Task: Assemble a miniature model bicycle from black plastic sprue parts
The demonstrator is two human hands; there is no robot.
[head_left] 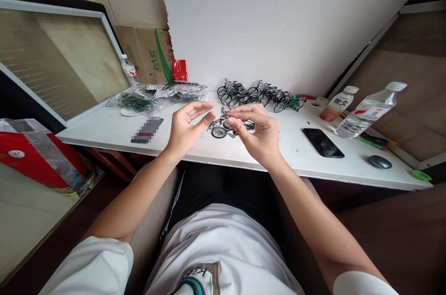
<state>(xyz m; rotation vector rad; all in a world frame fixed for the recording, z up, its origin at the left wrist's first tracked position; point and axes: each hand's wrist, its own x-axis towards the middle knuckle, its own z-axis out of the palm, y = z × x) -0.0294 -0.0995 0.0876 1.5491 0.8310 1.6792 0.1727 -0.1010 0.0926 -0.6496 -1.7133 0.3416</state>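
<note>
Hands [188, 131] [260, 134] by bicycle [219, 132]; “炭仌” bottle [337, 105]

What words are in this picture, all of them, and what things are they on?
"炭", then a character I can't be sure of: the brown drink bottle.
"北大", then an unclear third character, in green: the cardboard box; its red characters are unclear too.
Too small or blurred: the labels on the big water bottle and far-left bottle, and the shirt's upside-down letters.
</note>
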